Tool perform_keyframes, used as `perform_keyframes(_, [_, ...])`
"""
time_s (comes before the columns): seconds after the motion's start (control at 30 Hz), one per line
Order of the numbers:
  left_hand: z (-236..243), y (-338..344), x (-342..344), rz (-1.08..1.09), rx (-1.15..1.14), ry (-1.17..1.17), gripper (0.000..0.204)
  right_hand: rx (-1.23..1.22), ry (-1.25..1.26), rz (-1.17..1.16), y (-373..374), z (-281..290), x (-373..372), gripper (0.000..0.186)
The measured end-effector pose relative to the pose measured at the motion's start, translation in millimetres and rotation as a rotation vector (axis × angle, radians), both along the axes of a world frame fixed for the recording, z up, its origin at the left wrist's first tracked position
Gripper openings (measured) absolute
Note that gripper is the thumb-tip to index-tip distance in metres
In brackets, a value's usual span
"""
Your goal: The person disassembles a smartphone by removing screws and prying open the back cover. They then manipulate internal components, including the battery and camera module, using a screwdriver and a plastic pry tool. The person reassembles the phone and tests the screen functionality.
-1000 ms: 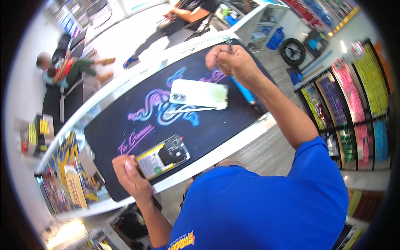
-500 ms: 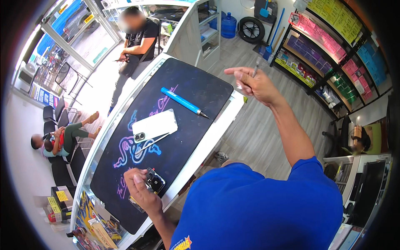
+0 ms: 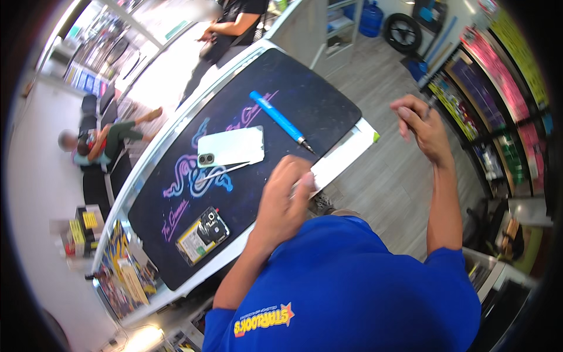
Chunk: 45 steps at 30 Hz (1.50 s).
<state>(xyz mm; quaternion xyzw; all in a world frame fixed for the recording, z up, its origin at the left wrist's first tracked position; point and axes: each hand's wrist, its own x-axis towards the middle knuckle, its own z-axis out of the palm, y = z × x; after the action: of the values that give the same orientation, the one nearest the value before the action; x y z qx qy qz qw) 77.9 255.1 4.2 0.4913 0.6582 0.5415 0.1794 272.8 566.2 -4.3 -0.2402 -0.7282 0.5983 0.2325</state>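
Phone-repair shop, white-edged service counter (image 3: 341, 159), dark printed mat (image 3: 319, 102) on it, opened phone (image 3: 212, 227) with its battery (image 3: 195, 243) exposed, blue pen-shaped tool (image 3: 280, 120) alongside, colour-grouped packets (image 3: 495, 81) racked at right, row of black waiting chairs (image 3: 95, 183) at left, seated person (image 3: 119, 134) there, glazed frontage (image 3: 134, 25) behind.

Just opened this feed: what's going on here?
Someone's right hand, out past the white counter, holds a blurred, slim grey tool. Their left hand is by the counter's near edge, its grip unclear. On the black mat lie an opened rectangular phone, a white phone-shaped panel and a blue pen-shaped tool, all untouched.
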Motion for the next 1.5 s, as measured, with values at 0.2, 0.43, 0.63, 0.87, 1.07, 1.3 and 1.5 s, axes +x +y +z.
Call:
perform_keyframes(0.2, [4.6,47.7,15.2,-0.071,0.053,-0.077,0.025,-0.218,0.188,-0.026,13.4,-13.7,-21.7,0.049])
perform_keyframes(0.43, [4.6,32.8,10.0,0.156,0.030,-0.146,0.026,0.150,0.245,0.150,15.3,1.8,-101.3,0.041])
perform_keyframes(0.63, [0.0,-47.2,-0.9,0.508,0.040,-0.120,0.021,0.279,-0.212,0.284,29.6,37.1,-183.6,0.047])
perform_keyframes(0.87, [-3.1,-149.6,8.0,0.914,0.295,-0.062,0.013,0.274,-0.100,0.775,-59.3,50.6,-269.7,0.053])
perform_keyframes(1.07, [-6.7,-252.0,26.9,1.069,0.503,-0.382,0.013,0.658,0.131,1.289,-309.9,80.2,-272.9,0.022])
perform_keyframes(1.3, [-0.4,-370.8,38.5,1.250,0.530,-0.218,0.015,0.907,0.195,1.359,-484.4,91.0,-267.3,0.031])
perform_keyframes(1.5, [-9.3,-436.0,37.7,1.367,0.455,0.021,0.010,1.083,0.258,1.308,-549.5,101.2,-273.8,0.035])
